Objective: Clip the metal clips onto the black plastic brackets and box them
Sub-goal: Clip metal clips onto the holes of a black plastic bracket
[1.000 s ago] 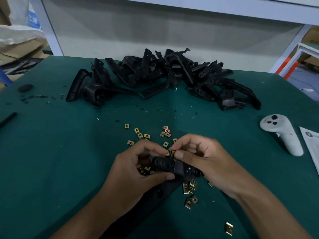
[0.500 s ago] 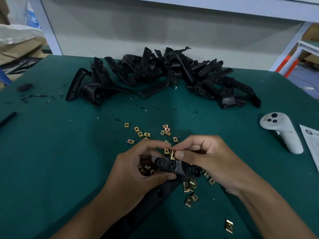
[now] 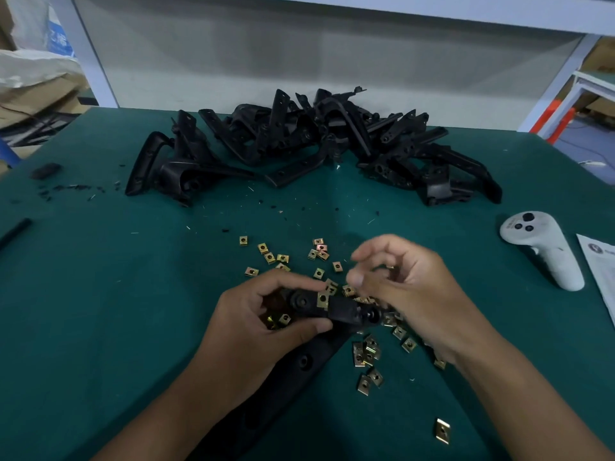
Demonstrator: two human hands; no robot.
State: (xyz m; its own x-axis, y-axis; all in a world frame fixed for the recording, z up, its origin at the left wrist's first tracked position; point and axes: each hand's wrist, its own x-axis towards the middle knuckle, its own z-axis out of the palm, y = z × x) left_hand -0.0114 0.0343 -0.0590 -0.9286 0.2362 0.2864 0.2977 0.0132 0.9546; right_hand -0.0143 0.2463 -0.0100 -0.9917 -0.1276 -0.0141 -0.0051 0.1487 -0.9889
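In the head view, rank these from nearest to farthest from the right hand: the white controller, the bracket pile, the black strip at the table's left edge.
From the right hand:
1. White controller, on its right.
2. Bracket pile, beyond it at the table's far side.
3. Black strip, at the far left edge.

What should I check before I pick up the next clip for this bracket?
1. Bracket held firm: ok, left hand grips it.
2. First clip on the bracket: ok, it sits on the edge; full seating cannot tell.
3. Right hand free: cannot tell, fingers curled and blurred.
4. Loose clips within reach: ok, scattered on the mat beside both hands.
5. Box for finished parts: not ok, none in view.
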